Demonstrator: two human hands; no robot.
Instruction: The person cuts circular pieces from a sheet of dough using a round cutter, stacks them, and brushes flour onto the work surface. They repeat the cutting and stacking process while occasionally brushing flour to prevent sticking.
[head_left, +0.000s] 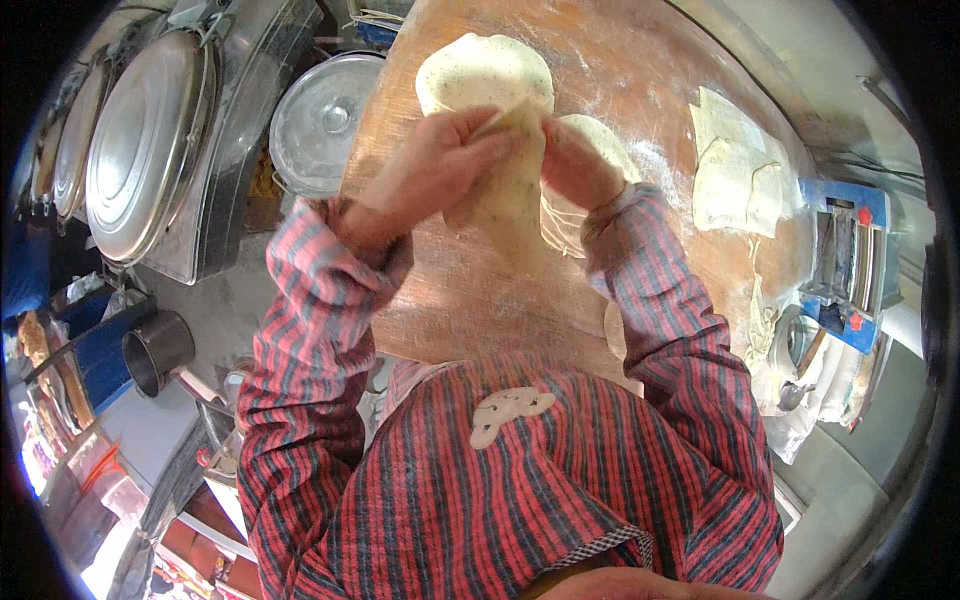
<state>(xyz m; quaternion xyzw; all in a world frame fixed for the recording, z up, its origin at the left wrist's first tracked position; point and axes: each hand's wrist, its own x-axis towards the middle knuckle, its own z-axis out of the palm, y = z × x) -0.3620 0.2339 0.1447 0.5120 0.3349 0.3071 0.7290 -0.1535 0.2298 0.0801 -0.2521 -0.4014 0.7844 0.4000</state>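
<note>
A thin, pale dough sheet [505, 205] hangs between my hands above the floured wooden table [440, 300], its lower part smeared by motion. My left hand [435, 165] pinches its upper left edge, fingers closed. On the other side, my right hand [580, 165] has its fingers closed at the sheet's upper right edge; its fingertips are partly hidden. Just beyond my hands lies a speckled round of dough [485, 72]. A stack of dough rounds [603, 140] rests behind and below my right hand, which covers part of it.
Several flat, squarish dough sheets [735, 165] lie at the table's right. A blue-framed machine with rollers [845, 265] stands at the right edge. To the left are a round lidded pot [325, 125], large metal lids [140, 150] and a dark metal pot [158, 350].
</note>
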